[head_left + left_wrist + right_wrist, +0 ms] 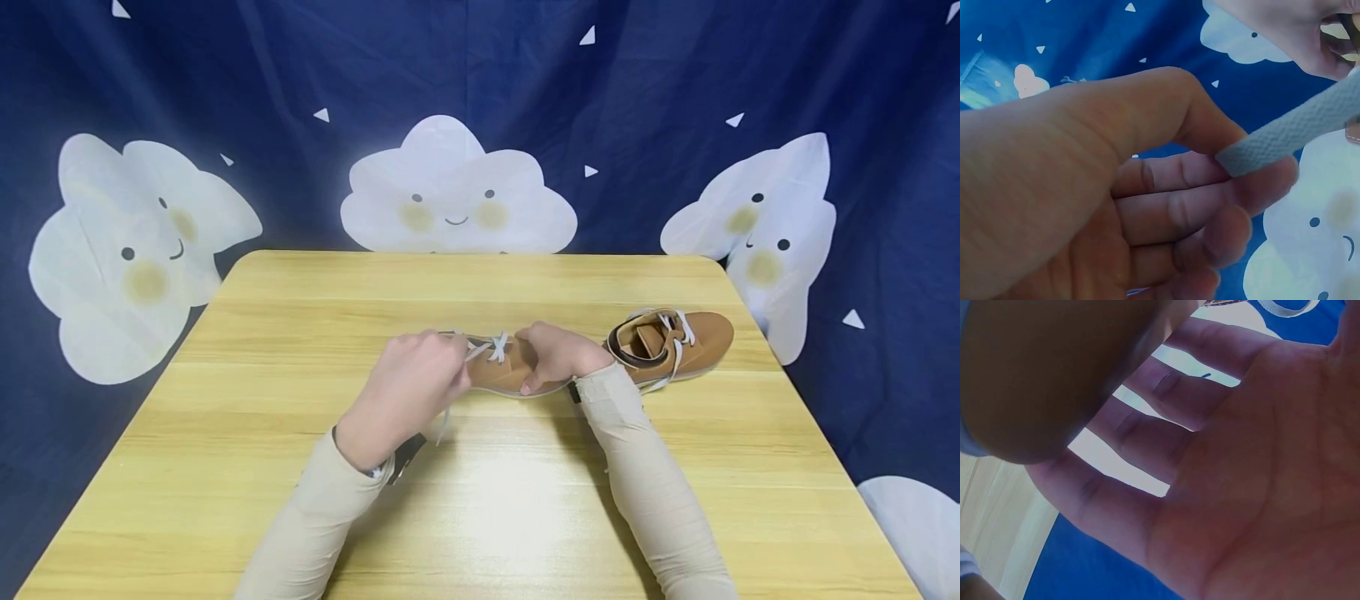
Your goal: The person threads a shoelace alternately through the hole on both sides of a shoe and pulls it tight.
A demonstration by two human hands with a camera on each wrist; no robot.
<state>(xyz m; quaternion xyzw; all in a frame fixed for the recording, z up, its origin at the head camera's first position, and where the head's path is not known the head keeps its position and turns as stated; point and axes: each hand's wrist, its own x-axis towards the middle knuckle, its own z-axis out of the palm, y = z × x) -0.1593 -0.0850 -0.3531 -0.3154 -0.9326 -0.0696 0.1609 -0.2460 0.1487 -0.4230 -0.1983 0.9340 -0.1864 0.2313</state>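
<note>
A brown shoe (498, 377) with light grey-white laces lies sideways between my two hands, near the middle of the table. My right hand (558, 354) grips its toe end, the thumb on the near side. In the right wrist view, the fingers of that hand (1229, 456) bend round the dark-looking toe (1041, 375). At the shoe's left end, my left hand (412, 387) covers part of the opening. The left wrist view has that hand (1147, 181) pinching the flat end of a shoelace (1297, 134) between thumb and fingers, the lace stretched toward the upper right.
A second brown shoe (701, 342) with loosely lying laces stands to the right of my right hand, toe pointing right. The wooden table (480, 533) ends at a dark blue curtain (465, 67) printed with white clouds.
</note>
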